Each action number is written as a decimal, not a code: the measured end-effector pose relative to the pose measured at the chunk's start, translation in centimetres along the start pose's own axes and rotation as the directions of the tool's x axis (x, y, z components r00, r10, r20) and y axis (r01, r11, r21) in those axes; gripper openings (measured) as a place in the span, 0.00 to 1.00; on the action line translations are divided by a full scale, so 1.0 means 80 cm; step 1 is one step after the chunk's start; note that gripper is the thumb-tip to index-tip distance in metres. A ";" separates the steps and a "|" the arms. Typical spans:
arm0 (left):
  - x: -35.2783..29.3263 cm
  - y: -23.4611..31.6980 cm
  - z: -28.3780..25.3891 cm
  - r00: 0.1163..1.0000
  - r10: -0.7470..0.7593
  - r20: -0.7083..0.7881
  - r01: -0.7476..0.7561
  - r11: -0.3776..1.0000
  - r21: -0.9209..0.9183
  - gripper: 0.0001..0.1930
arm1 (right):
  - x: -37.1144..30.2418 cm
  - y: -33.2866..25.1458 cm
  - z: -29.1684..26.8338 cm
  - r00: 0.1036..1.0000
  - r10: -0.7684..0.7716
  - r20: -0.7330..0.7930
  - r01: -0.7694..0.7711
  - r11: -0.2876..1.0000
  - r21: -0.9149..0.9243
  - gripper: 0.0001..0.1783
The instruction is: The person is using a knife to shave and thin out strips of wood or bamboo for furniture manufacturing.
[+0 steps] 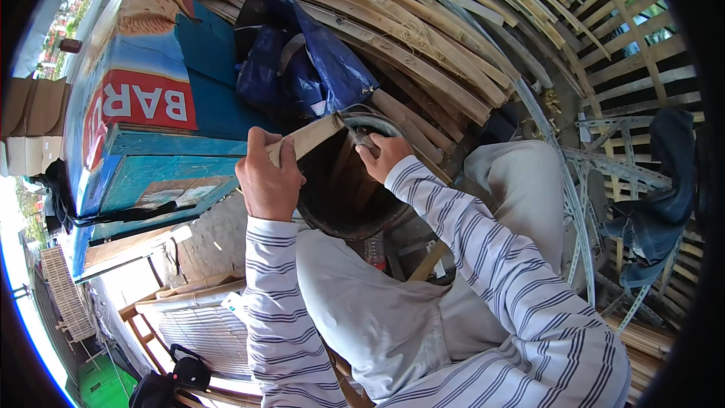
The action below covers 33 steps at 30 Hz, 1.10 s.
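Observation:
My left hand is closed around a flat pale strip of bamboo or wood, which slants up to the right over a round dark bucket. My right hand grips a short greyish tool handle close to the strip's far end. Whatever blade or head the tool has is too small to make out. Beneath both hands the bucket's brown, worn inside shows. Its near side stands by my bent legs in pale trousers.
Left of the bucket stands a painted blue box with a crumpled blue tarp beside it. Long bamboo strips are piled beyond. A metal frame with dark cloth stands right. A plastic bottle sits below the bucket.

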<state>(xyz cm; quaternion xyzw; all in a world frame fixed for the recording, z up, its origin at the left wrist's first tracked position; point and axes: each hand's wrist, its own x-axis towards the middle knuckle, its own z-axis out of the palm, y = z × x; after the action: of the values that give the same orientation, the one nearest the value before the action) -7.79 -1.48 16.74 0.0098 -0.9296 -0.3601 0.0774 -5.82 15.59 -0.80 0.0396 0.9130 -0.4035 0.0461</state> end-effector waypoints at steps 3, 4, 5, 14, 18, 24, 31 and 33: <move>-0.002 0.007 -0.006 0.998 -0.062 0.012 0.062 0.998 0.004 0.09 | -0.010 -0.031 0.003 0.970 -0.168 -0.175 0.195 0.970 0.146 0.25; 0.000 0.009 -0.006 0.998 -0.063 0.019 0.063 0.998 0.000 0.09 | -0.013 -0.043 -0.007 0.964 -0.211 -0.161 0.239 0.955 0.175 0.24; 0.002 0.010 -0.006 0.998 -0.059 0.032 0.060 0.998 -0.017 0.09 | -0.011 -0.032 0.000 0.965 -0.205 -0.162 0.232 0.958 0.171 0.24; 0.002 0.008 -0.012 0.998 -0.060 0.025 0.059 0.996 0.063 0.07 | -0.011 -0.098 -0.030 0.959 -0.235 -0.156 0.267 0.934 0.238 0.18; 0.003 0.010 -0.007 0.997 -0.028 0.066 0.025 0.998 0.049 0.07 | 0.012 -0.020 0.000 0.999 0.002 -0.053 -0.004 0.999 -0.039 0.20; 0.005 0.015 -0.008 0.996 0.016 0.083 -0.020 0.999 0.048 0.07 | -0.005 -0.053 0.000 0.962 -0.183 -0.202 0.217 0.963 0.162 0.24; 0.003 0.010 -0.001 0.998 -0.040 0.051 0.037 0.998 0.055 0.08 | 0.021 0.021 0.015 0.988 0.153 0.019 -0.154 0.986 0.060 0.27; -0.006 0.008 -0.004 0.996 -0.088 0.025 0.088 0.996 0.005 0.08 | 0.015 -0.002 -0.003 0.974 0.219 0.065 -0.225 0.969 0.098 0.28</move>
<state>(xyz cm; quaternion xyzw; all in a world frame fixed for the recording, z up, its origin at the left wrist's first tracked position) -7.23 -1.19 17.28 0.0465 -0.9300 -0.3613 0.0495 -7.03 15.68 -0.70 0.1330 0.8788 -0.4441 0.1131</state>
